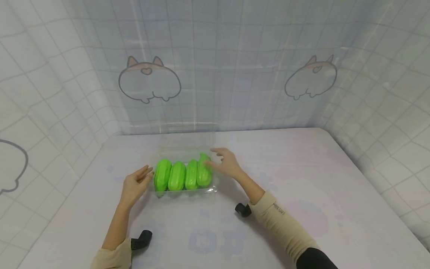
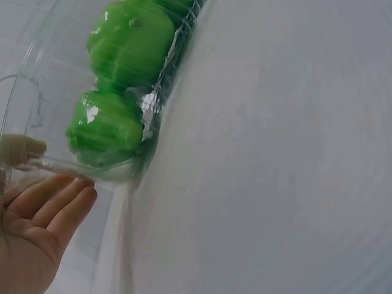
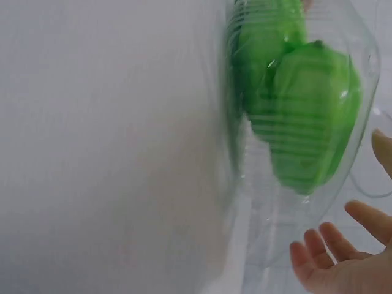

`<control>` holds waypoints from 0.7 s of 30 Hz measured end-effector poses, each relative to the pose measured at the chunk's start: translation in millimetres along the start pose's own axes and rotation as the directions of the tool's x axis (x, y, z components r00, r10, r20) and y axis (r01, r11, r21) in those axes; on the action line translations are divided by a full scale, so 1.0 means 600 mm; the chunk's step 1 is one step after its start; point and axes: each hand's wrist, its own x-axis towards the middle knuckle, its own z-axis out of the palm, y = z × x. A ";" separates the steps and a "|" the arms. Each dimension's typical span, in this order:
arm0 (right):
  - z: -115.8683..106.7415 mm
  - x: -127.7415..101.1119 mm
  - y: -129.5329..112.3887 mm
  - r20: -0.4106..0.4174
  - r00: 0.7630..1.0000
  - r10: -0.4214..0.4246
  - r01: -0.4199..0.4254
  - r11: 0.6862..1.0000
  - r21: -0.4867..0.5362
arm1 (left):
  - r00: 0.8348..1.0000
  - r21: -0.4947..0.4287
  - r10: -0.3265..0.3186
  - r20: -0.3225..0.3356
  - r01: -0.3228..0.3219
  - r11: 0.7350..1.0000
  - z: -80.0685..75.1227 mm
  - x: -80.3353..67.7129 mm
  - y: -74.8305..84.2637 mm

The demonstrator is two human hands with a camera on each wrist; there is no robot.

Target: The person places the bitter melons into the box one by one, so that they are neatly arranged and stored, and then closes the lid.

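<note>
A clear plastic box (image 1: pixel 183 191) holds several bright green, oblong, ridged pieces (image 1: pixel 176 176) that look like fruit or vegetables, lying side by side. Its clear lid (image 1: pixel 188 139) stands open at the back. My left hand (image 1: pixel 134 186) pinches the box's left wall; in the left wrist view the thumb shows through the plastic and the fingers (image 2: pixel 64 208) lie outside. By the right end, my right hand (image 1: pixel 228 163) has thumb and fingers spread apart, the thumb overlapping the rightmost green piece in the head view. The right wrist view shows those fingers (image 3: pixel 337 245) holding nothing.
The box stands on a pale, faintly printed table cover (image 1: pixel 285 175). Behind and at both sides rise white grid-patterned curtains (image 1: pixel 231 74) with cartoon animal outlines. A black wrist device (image 1: pixel 142 240) juts from the left sleeve, another (image 1: pixel 243 210) from the right.
</note>
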 end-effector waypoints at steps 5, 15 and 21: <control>-0.002 0.020 0.015 -0.064 0.993 0.099 -0.090 0.987 0.130 | 1.000 0.035 -0.015 0.016 0.015 0.999 -0.015 0.011 -0.002; -0.013 0.070 0.030 -0.113 0.979 0.172 -0.157 0.979 0.132 | 0.994 -0.007 0.014 -0.105 -0.014 1.000 -0.047 0.066 -0.001; -0.014 0.092 0.050 -0.100 0.974 0.204 -0.192 0.974 0.116 | 0.997 -0.073 -0.035 0.067 0.040 0.997 -0.068 0.117 -0.011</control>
